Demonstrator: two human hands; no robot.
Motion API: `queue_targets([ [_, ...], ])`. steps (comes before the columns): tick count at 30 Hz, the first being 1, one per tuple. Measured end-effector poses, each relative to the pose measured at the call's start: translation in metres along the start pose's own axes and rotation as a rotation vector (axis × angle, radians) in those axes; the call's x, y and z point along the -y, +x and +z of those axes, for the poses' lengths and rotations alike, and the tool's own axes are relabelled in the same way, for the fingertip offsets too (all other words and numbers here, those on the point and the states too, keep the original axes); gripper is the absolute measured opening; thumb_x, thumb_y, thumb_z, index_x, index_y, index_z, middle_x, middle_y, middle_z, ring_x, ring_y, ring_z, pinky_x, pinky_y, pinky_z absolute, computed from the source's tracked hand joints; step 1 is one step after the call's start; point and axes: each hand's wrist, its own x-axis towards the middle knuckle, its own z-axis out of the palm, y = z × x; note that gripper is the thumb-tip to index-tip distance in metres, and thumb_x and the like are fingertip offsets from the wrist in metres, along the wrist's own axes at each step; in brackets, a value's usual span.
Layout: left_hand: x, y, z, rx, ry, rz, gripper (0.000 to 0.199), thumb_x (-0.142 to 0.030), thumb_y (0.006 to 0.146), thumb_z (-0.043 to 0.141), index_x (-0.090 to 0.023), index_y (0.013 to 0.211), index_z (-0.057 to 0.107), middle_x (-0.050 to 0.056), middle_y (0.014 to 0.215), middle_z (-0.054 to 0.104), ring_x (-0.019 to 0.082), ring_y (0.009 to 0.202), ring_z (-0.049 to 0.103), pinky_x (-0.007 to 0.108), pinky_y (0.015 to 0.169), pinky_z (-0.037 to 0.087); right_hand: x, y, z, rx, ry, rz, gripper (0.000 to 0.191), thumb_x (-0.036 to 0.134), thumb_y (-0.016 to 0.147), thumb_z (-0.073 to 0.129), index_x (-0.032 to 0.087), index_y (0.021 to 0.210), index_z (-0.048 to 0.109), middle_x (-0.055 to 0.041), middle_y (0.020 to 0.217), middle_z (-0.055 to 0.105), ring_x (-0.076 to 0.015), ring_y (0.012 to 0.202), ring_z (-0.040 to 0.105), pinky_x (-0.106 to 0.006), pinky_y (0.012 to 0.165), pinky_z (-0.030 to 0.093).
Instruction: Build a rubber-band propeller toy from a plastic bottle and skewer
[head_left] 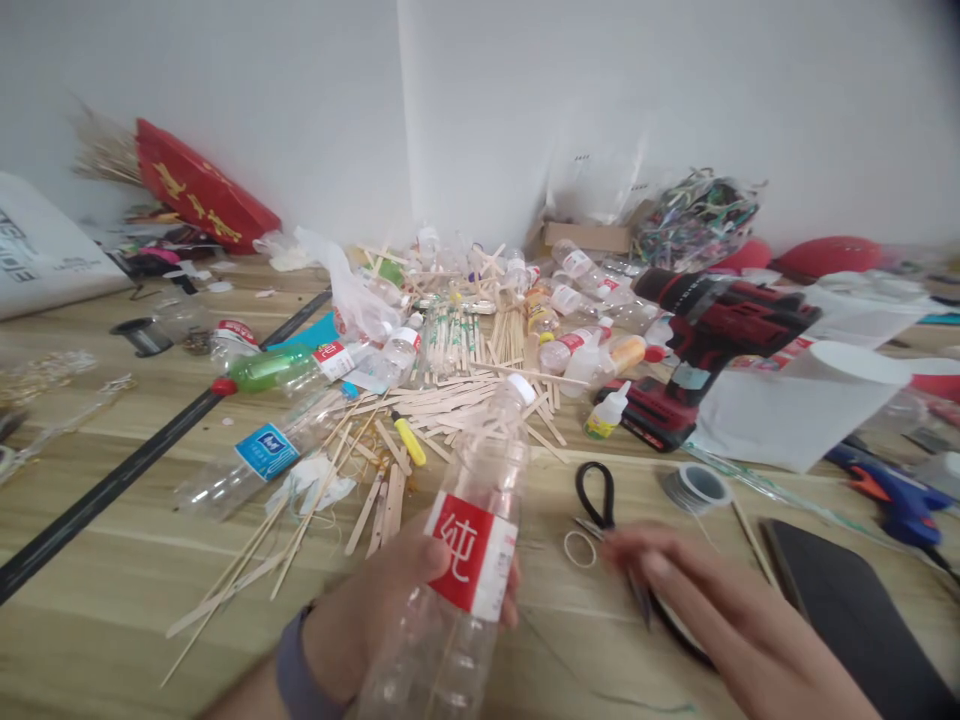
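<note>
My left hand [375, 610] is wrapped round a clear plastic bottle [469, 640] with a red and white label and a white cap. The bottle is tilted, its capped end pointing away from me. My right hand [720, 600], slightly blurred, hovers over a pair of black-handled scissors [598, 490] on the table. Its fingers are stretched out, with nothing visible held in them, and they hide the middle of the scissors. Just left of those fingers lies a small pale ring [580, 549].
A red and black cordless drill [712, 340] stands at right, beside a small glue bottle [606, 412]. Wooden sticks [450, 405] and other plastic bottles [285, 440] crowd the middle. A wire spool [699, 487], dark flat slab [847, 600] and blue glue gun [892, 490] lie right.
</note>
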Motion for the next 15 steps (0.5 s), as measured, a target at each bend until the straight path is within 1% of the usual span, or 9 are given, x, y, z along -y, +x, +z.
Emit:
queue_targets([
  [1,0.004,0.001,0.001,-0.014,0.022,-0.017,0.048,-0.043,0.066,0.082,-0.011,0.1,0.074,0.008,0.086,0.076,0.017,0.072,0.072,0.02,0.063,0.053,0.012,0.017,0.008,-0.035,0.197,0.095,0.031,0.051,0.089,0.058,0.029,0.105,0.072,-0.0053,0.106,0.076,-0.0241,0.101,0.071,-0.032,0.086,0.058],
  [2,0.007,0.002,0.001,-0.022,0.037,-0.03,0.049,-0.044,0.064,0.084,-0.011,0.099,0.074,0.008,0.084,0.076,0.017,0.07,0.072,0.02,0.061,0.052,0.023,0.034,0.017,-0.035,0.426,0.173,0.038,0.056,0.089,0.055,0.028,0.106,0.072,-0.0067,0.108,0.076,-0.0246,0.105,0.069,-0.034,0.09,0.057],
  [3,0.01,0.003,0.001,-0.024,0.044,-0.042,0.051,-0.045,0.062,0.085,-0.011,0.098,0.073,0.008,0.082,0.075,0.016,0.068,0.071,0.02,0.059,0.052,0.033,0.049,0.026,0.01,0.64,0.241,0.043,0.06,0.087,0.054,0.025,0.105,0.071,-0.0083,0.109,0.075,-0.0251,0.107,0.068,-0.037,0.093,0.055],
  [5,0.014,0.005,0.0,-0.018,0.033,-0.076,0.052,-0.045,0.058,0.087,-0.01,0.096,0.073,0.009,0.081,0.075,0.016,0.066,0.071,0.02,0.057,0.051,0.049,0.076,0.042,0.024,0.922,0.291,0.042,0.061,0.084,0.059,0.022,0.092,0.071,-0.0094,0.102,0.076,-0.0242,0.101,0.07,-0.036,0.093,0.054],
  [6,0.016,0.006,-0.001,-0.017,0.02,-0.092,0.053,-0.044,0.057,0.087,-0.01,0.095,0.073,0.009,0.081,0.074,0.017,0.066,0.07,0.02,0.056,0.051,0.055,0.086,0.048,0.037,1.007,0.3,0.04,0.059,0.085,0.059,0.022,0.093,0.071,-0.0088,0.102,0.076,-0.023,0.1,0.07,-0.035,0.091,0.055],
  [8,0.018,0.007,-0.004,-0.016,-0.008,-0.105,0.052,-0.042,0.058,0.086,-0.009,0.096,0.073,0.009,0.081,0.074,0.017,0.065,0.07,0.021,0.056,0.051,0.061,0.098,0.055,0.036,1.138,0.362,0.034,0.055,0.086,0.061,0.022,0.091,0.07,-0.0066,0.097,0.077,-0.0197,0.094,0.071,-0.031,0.085,0.055],
  [11,0.019,0.007,-0.007,-0.003,-0.043,-0.116,0.05,-0.041,0.06,0.085,-0.006,0.094,0.073,0.011,0.08,0.073,0.017,0.064,0.069,0.021,0.055,0.05,0.063,0.104,0.059,0.013,1.218,0.4,0.029,0.051,0.082,0.069,0.023,0.085,0.07,-0.0023,0.085,0.076,-0.0169,0.082,0.071,-0.027,0.073,0.055],
  [13,0.02,0.006,-0.008,0.016,-0.068,-0.127,0.051,-0.041,0.059,0.084,-0.004,0.093,0.073,0.012,0.08,0.073,0.018,0.064,0.069,0.021,0.054,0.05,0.061,0.105,0.06,-0.014,1.2,0.353,0.031,0.053,0.074,0.076,0.023,0.08,0.07,-0.0003,0.078,0.075,-0.0167,0.075,0.069,-0.026,0.067,0.054],
  [15,0.021,0.005,-0.008,0.039,-0.081,-0.129,0.052,-0.043,0.059,0.084,-0.004,0.092,0.073,0.012,0.08,0.073,0.018,0.063,0.069,0.021,0.054,0.05,0.061,0.104,0.062,-0.052,1.147,0.281,0.037,0.057,0.066,0.08,0.022,0.074,0.07,-0.0004,0.075,0.074,-0.0171,0.072,0.068,-0.027,0.066,0.053],
])
